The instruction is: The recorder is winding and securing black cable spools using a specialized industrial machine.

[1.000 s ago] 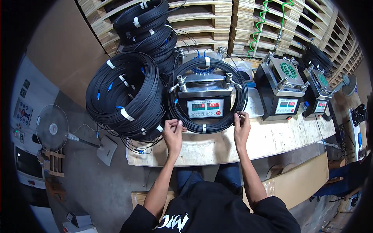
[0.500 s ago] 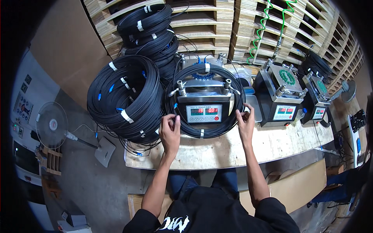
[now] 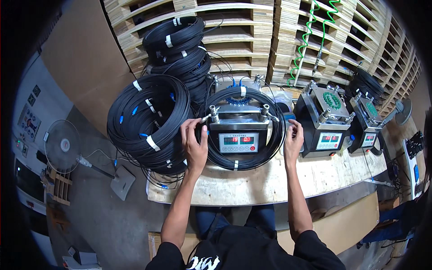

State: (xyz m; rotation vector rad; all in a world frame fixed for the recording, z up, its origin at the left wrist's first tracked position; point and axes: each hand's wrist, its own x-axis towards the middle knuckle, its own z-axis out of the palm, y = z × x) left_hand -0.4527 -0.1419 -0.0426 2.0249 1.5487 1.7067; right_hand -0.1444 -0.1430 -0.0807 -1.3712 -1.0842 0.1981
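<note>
A coil of thin black cable (image 3: 220,160), bound with white tape, leans around the front of a metal-topped bench machine (image 3: 263,135) with a lit red digital display. Blue connectors (image 3: 237,83) stand at the top of the machine, around its round fixture. My left hand (image 3: 194,146) is at the coil's left side, thumb and fingers apart, its index fingertip by the left clamp lever (image 3: 205,118). On the other side, my right hand (image 3: 293,141) is raised just off the coil's right edge, fingers bent and apart from the thumb. Neither hand visibly holds anything.
Stacked black cable coils (image 3: 148,121) crowd the left, with more behind. Two similar machines (image 3: 325,119) with green-ringed tops stand at the right of the wooden table (image 3: 270,186). Wooden pallets (image 3: 234,33) rise behind; a fan (image 3: 64,145) stands at left.
Both hands have left the lower sides of the coil. The left has moved up beside the clamp lever; the right has shifted outward to the right. The view has tilted slightly.
</note>
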